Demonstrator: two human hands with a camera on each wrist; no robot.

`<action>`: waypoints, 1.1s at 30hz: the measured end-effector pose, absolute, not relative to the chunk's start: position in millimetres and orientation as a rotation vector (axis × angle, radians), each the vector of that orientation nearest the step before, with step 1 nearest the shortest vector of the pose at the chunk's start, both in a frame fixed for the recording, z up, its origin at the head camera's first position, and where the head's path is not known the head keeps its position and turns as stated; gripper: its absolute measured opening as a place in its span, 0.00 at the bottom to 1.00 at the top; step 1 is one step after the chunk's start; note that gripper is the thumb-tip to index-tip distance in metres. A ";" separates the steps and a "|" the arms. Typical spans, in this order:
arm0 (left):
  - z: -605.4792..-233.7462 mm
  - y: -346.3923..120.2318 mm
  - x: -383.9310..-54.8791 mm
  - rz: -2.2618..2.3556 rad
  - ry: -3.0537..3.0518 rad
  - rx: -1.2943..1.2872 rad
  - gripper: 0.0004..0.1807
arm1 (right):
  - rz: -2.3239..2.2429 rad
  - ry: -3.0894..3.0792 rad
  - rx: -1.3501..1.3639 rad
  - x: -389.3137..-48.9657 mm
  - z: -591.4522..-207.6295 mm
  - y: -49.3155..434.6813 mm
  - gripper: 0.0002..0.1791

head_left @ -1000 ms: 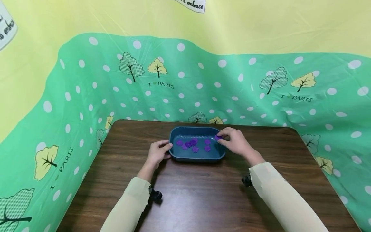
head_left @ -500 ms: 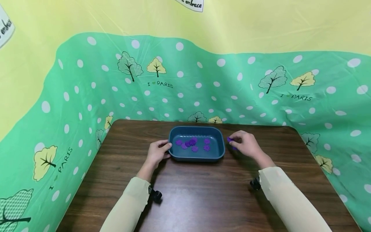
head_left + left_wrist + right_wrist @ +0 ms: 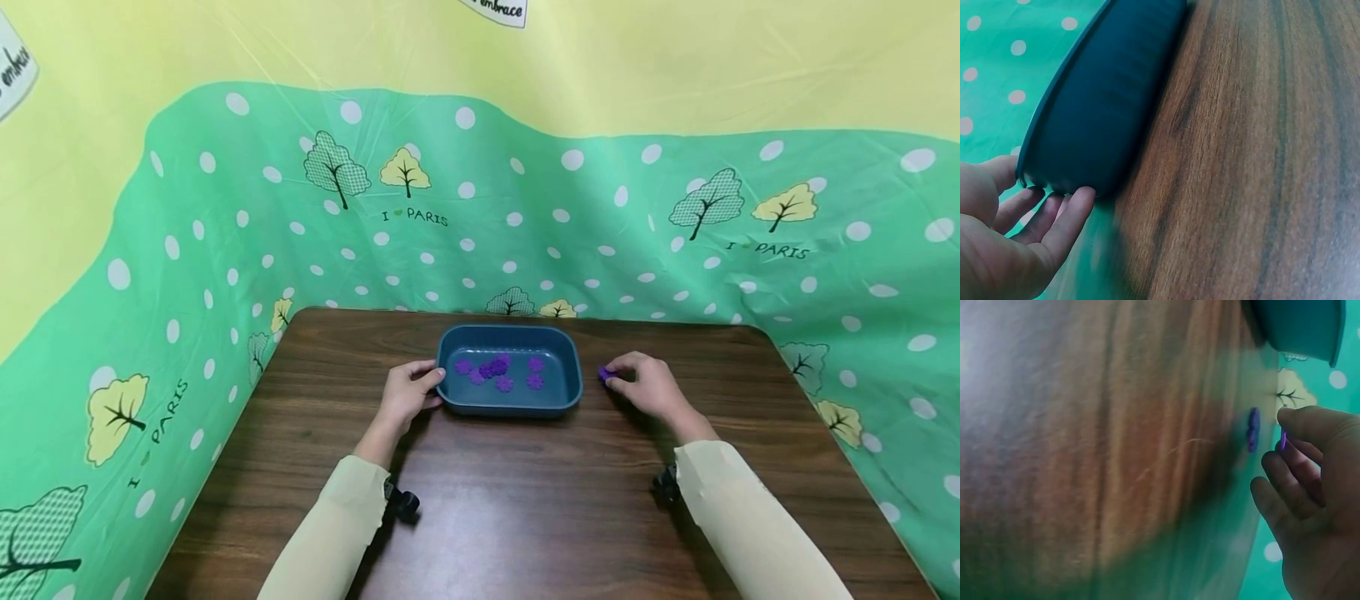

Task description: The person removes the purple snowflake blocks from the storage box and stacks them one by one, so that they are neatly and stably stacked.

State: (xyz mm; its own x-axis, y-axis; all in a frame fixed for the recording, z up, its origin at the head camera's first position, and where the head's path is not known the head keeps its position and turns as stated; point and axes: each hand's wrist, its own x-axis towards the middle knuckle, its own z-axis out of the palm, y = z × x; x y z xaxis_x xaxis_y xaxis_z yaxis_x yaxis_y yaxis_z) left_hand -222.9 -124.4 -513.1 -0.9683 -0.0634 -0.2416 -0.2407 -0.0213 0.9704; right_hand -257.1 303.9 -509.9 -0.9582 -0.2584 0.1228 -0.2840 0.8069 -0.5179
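A dark blue rectangular plastic tray (image 3: pixel 510 410) stands near the back of the table, with several flat purple flower-shaped pieces (image 3: pixel 504 384) inside. My left hand (image 3: pixel 406 395) grips its left end, thumb at the rim and fingertips against the outer wall in the left wrist view. To the right of the tray, my right hand (image 3: pixel 649 386) is low over the table and pinches a purple flower-shaped piece (image 3: pixel 1284 438) between thumb and fingers. Just beyond the fingertips, a second purple flower-shaped piece (image 3: pixel 1252 429) lies on the tabletop.
The brown wood-grain table (image 3: pixel 510 508) reaches back to a green and yellow printed cloth (image 3: pixel 517 200) hanging behind and along the sides. A small black device (image 3: pixel 405 506) is strapped at the left wrist, another black device (image 3: pixel 665 484) at the right.
My right hand has moved right, from over the tray's right end down to the table beside it, with a purple flower-shaped piece. The left hand stays at the tray.
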 end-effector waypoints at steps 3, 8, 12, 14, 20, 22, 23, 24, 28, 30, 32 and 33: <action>-513.5 -124.5 -223.7 2.136 2.104 -0.328 0.22 | 0.849 -2.943 0.445 -255.8 -513.6 306.1 0.10; -513.7 -125.1 -224.2 2.134 2.103 -0.325 0.22 | 0.840 -2.932 0.450 -255.3 -517.3 307.0 0.09; -513.1 -125.1 -224.0 2.133 2.105 -0.325 0.22 | 0.827 -2.916 0.451 -254.9 -519.4 307.0 0.09; -512.9 -125.0 -223.9 2.133 2.104 -0.324 0.22 | 0.824 -2.914 0.448 -254.5 -520.4 307.0 0.09; -512.5 -124.5 -223.6 2.134 2.103 -0.322 0.22 | 0.805 -2.922 0.441 -254.3 -522.3 306.8 0.09; -512.4 -124.4 -223.5 2.132 2.106 -0.322 0.22 | 0.799 -2.927 0.436 -254.7 -522.7 306.8 0.09; -512.4 -124.4 -223.5 2.133 2.105 -0.322 0.22 | 0.799 -2.929 0.433 -254.8 -522.7 306.8 0.09; -512.5 -124.3 -223.4 2.133 2.105 -0.323 0.22 | 0.798 -2.932 0.430 -254.9 -522.7 306.8 0.09; -512.3 -124.3 -223.1 2.132 2.103 -0.331 0.22 | 0.795 -2.938 0.426 -255.0 -522.3 306.3 0.09; -512.1 -124.1 -223.0 2.131 2.102 -0.334 0.22 | 0.793 -2.940 0.429 -255.3 -522.1 305.8 0.09; -512.1 -123.9 -222.8 2.131 2.103 -0.334 0.22 | 0.789 -2.944 0.426 -255.4 -522.0 305.3 0.10; -511.9 -123.9 -222.8 2.132 2.103 -0.335 0.23 | 0.788 -2.946 0.422 -255.4 -521.9 305.0 0.10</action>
